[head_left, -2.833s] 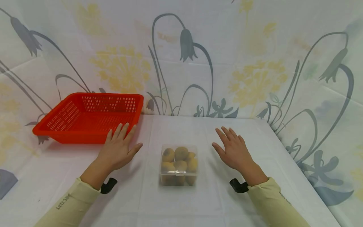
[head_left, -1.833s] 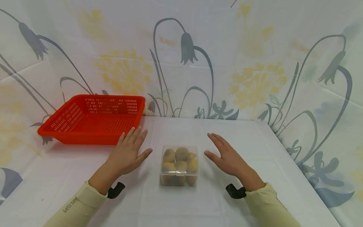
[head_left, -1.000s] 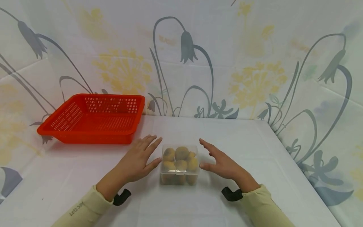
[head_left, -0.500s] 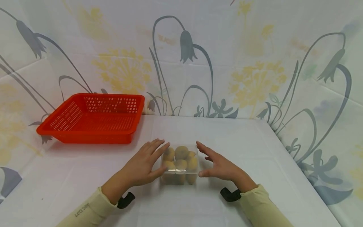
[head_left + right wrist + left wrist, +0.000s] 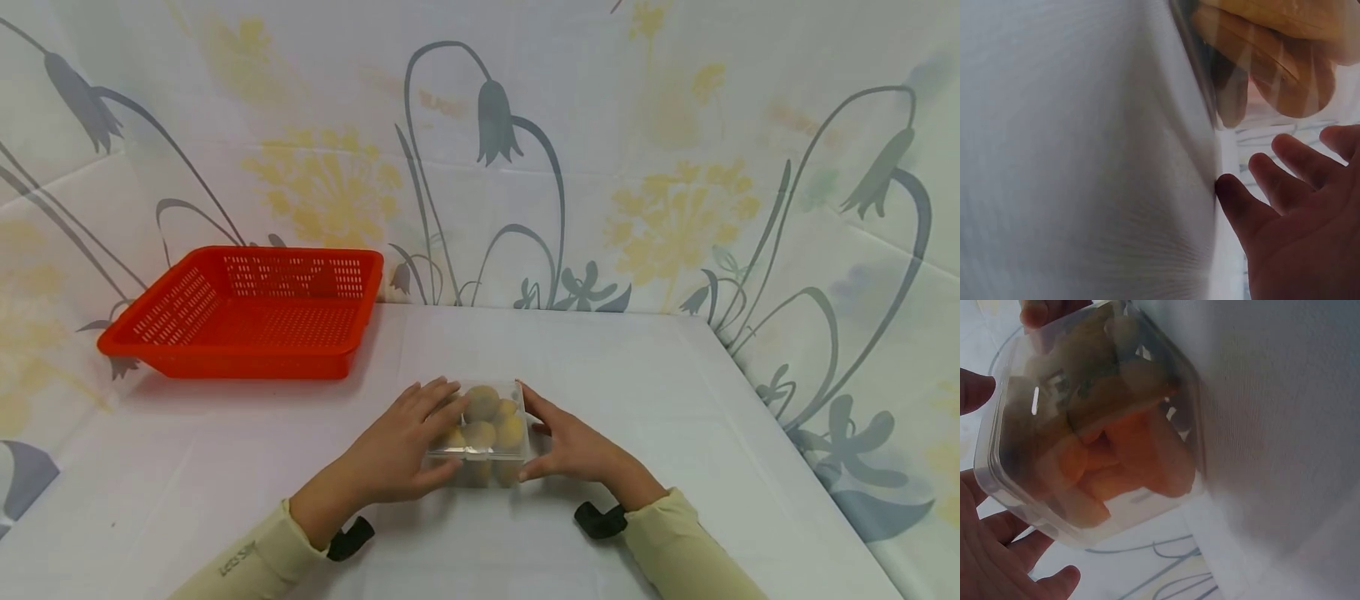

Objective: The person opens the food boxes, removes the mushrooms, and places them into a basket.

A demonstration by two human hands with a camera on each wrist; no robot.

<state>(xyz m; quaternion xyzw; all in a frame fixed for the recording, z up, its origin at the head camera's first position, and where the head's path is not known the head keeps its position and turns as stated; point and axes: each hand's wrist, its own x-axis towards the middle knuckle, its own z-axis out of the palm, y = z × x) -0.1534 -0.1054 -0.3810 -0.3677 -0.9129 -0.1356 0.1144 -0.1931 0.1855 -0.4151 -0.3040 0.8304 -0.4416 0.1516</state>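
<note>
A clear plastic lidded box [image 5: 483,454] with yellowish-brown rounded pieces [image 5: 482,402] inside stands on the white cloth. My left hand [image 5: 397,437] reaches over its left side, fingers spread above the lid and thumb near the front left corner. In the left wrist view, the left fingers [image 5: 1007,534] lie beside the box's edge. My right hand [image 5: 573,450] is at the right side, forefinger at the back corner and thumb at the front one. Seen from the right wrist, the other right fingers [image 5: 1275,181] stand apart, below the box wall [image 5: 1272,115].
A red perforated basket [image 5: 262,362] stands at the back left, its inside showing only red plastic. White cloth [image 5: 465,542] covers the table, with a flower-printed cloth [image 5: 480,217] hanging behind. The table's right edge [image 5: 795,442] runs diagonally.
Both hands have come down and inward from either side to the box. The left now overlaps its left part and the right reaches its right corners. Box and basket have stayed put.
</note>
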